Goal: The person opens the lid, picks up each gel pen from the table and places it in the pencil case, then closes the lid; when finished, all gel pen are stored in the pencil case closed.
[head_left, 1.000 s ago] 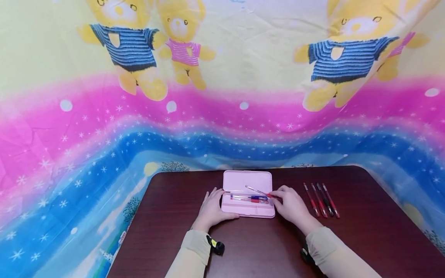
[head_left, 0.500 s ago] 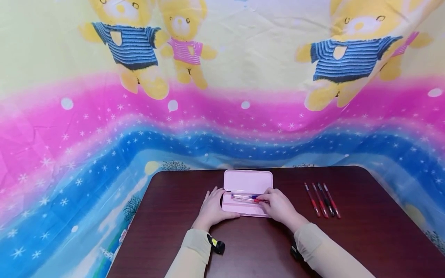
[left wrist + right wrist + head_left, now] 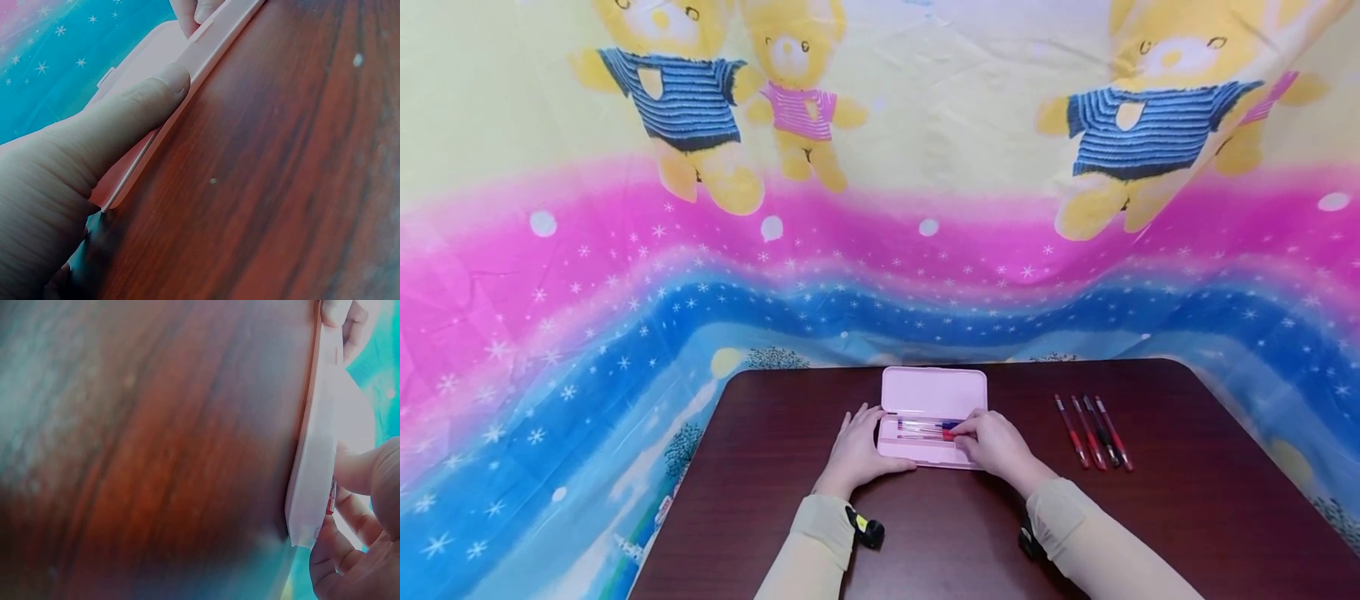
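The pink pencil case (image 3: 934, 392) lies with its lid raised, near the table's far edge in the head view. My left hand (image 3: 856, 457) holds the case's left end; in the left wrist view the thumb (image 3: 140, 103) lies over its front rim. Several clear-barrelled pens (image 3: 917, 427) with blue or red ends lie lengthwise in the back compartment. Over the case's right end, my right hand (image 3: 1002, 447) pinches a red pen, whose red end (image 3: 330, 499) shows between the fingers in the right wrist view. The fingers hide the rest of it.
On the dark wooden table (image 3: 940, 533), several pens (image 3: 1093, 433) with red or black ends lie side by side right of the case. A printed bear curtain (image 3: 880, 275) hangs behind and around the table.
My right hand has moved left and down, bringing the red pen from a slant above the case to lie in with the other pens. The left hand stays in place.
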The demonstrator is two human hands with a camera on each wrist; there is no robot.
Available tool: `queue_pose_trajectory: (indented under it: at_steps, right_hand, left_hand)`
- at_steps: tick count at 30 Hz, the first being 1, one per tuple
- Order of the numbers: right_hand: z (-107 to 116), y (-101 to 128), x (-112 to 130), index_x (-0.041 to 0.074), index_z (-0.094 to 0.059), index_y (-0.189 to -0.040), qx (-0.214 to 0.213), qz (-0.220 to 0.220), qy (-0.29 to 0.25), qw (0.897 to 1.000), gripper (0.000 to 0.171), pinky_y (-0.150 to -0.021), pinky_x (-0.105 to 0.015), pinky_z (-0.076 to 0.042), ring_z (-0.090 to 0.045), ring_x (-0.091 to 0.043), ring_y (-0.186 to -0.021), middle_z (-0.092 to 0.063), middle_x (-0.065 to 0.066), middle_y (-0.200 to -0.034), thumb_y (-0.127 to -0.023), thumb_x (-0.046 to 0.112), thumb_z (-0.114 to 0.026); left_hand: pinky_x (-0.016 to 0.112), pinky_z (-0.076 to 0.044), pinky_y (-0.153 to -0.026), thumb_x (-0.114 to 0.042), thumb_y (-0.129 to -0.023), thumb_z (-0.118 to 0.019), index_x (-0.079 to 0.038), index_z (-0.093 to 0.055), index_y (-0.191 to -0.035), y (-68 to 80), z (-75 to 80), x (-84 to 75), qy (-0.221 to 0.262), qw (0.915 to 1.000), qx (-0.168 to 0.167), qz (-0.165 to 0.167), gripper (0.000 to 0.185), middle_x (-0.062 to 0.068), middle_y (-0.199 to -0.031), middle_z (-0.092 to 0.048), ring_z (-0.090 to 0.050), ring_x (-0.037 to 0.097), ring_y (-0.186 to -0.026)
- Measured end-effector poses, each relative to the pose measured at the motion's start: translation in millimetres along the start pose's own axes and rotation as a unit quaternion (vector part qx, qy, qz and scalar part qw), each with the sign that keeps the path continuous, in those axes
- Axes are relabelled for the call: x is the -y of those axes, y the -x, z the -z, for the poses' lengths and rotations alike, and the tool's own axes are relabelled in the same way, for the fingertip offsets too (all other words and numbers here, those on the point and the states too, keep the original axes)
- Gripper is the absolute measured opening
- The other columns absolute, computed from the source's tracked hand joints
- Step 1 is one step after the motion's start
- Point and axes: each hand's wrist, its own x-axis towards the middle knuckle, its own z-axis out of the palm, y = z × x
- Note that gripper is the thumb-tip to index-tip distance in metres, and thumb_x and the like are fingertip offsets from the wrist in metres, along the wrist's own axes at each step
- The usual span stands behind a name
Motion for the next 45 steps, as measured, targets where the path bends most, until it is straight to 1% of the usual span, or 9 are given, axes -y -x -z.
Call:
queue_pose_trajectory:
  at_steps: [14, 19, 26, 28, 34, 35, 38, 40, 45]
  right_hand:
    - [0, 3, -9, 0.020, -0.089, -0.108, -0.024, -0.019, -0.046, 0.998, 0.013, -0.090, -0.044, -0.061, -0.066, -0.018, -0.090, -0.077, 0.001, -0.099, -0.095, 0.019, -0.086]
    - [6, 11, -26, 0.014, -0.086, -0.115, -0.078, -0.031, -0.069, 0.994, 0.019, -0.090, -0.048, -0.062, -0.068, -0.021, -0.092, -0.077, -0.006, -0.106, -0.097, 0.021, -0.085]
    - [23, 23, -58, 0.008, -0.080, -0.125, -0.143, -0.050, -0.059, 0.987, 0.029, -0.086, -0.051, -0.060, -0.070, -0.028, -0.093, -0.076, -0.013, -0.109, -0.100, 0.023, -0.081]
    - [30, 26, -67, 0.007, -0.078, -0.129, -0.147, -0.063, -0.058, 0.985, 0.032, -0.097, -0.058, -0.060, -0.072, -0.037, -0.104, -0.077, -0.016, -0.110, -0.102, 0.024, -0.079]
    - [51, 41, -94, 0.004, -0.073, -0.137, -0.152, -0.090, -0.054, 0.983, 0.041, -0.103, -0.064, -0.057, -0.070, -0.041, -0.110, -0.076, -0.020, -0.116, -0.105, 0.028, -0.077]
    - [54, 44, -98, 0.003, -0.072, -0.138, -0.155, -0.093, -0.055, 0.982, 0.042, -0.104, -0.063, -0.056, -0.069, -0.039, -0.104, -0.076, -0.021, -0.116, -0.105, 0.028, -0.076]
    - [61, 54, -109, 0.000, -0.070, -0.140, -0.163, -0.106, -0.054, 0.979, 0.044, -0.115, -0.072, -0.048, -0.069, -0.046, -0.112, -0.075, -0.025, -0.118, -0.106, 0.028, -0.074]
    - [65, 60, -114, -0.002, -0.068, -0.141, -0.166, -0.120, -0.049, 0.978, 0.045, -0.112, -0.074, -0.049, -0.067, -0.049, -0.114, -0.073, -0.028, -0.121, -0.107, 0.028, -0.072]
    - [79, 73, -127, -0.002, -0.065, -0.145, -0.164, -0.170, -0.031, 0.971, 0.048, -0.092, -0.070, -0.057, -0.064, -0.050, -0.110, -0.065, -0.033, -0.129, -0.109, 0.030, -0.067]
  left_hand:
    - [0.063, -0.020, -0.140, -0.080, -0.068, -0.090, -0.015, -0.056, -0.159, -0.3, 0.1, 1.2, 0.000, 1.0000, -0.001, 0.005, 0.117, 0.009, -0.168, -0.055, -0.036, 0.037, -0.167]
    - [0.063, -0.020, -0.141, -0.080, -0.068, -0.090, -0.015, -0.055, -0.160, 0.1, 0.2, 0.8, -0.001, 1.0000, 0.002, 0.008, 0.118, 0.009, -0.168, -0.054, -0.036, 0.036, -0.168]
    - [0.063, -0.020, -0.140, -0.078, -0.068, -0.092, -0.015, -0.056, -0.159, 0.7, 0.2, 1.3, 0.004, 1.0000, -0.006, 0.004, 0.117, 0.009, -0.167, -0.056, -0.037, 0.037, -0.167]
    - [0.063, -0.020, -0.140, -0.078, -0.068, -0.092, -0.015, -0.056, -0.159, 0.7, -0.2, 1.6, 0.004, 1.0000, -0.006, 0.004, 0.116, 0.009, -0.167, -0.056, -0.037, 0.037, -0.167]
    - [0.064, -0.020, -0.140, -0.077, -0.068, -0.092, -0.014, -0.057, -0.158, 1.3, 0.0, 0.1, 0.008, 0.9999, -0.007, 0.001, 0.115, 0.010, -0.167, -0.056, -0.037, 0.038, -0.167]
    - [0.063, -0.020, -0.140, -0.077, -0.068, -0.092, -0.014, -0.056, -0.158, 1.5, 0.2, -0.2, 0.008, 0.9999, -0.007, 0.002, 0.115, 0.009, -0.166, -0.056, -0.037, 0.038, -0.167]
    - [0.063, -0.020, -0.140, -0.076, -0.068, -0.092, -0.014, -0.056, -0.158, 2.2, 0.8, -0.8, 0.009, 0.9999, -0.007, 0.004, 0.115, 0.009, -0.166, -0.056, -0.037, 0.038, -0.167]
    - [0.063, -0.019, -0.141, -0.076, -0.068, -0.092, -0.014, -0.056, -0.158, 2.6, 0.9, -1.1, 0.010, 0.9999, -0.007, 0.007, 0.115, 0.009, -0.166, -0.056, -0.036, 0.037, -0.167]
    - [0.063, -0.019, -0.141, -0.076, -0.068, -0.092, -0.013, -0.056, -0.158, 3.1, 1.3, -1.8, 0.012, 0.9999, -0.005, 0.007, 0.116, 0.009, -0.167, -0.056, -0.036, 0.038, -0.167]
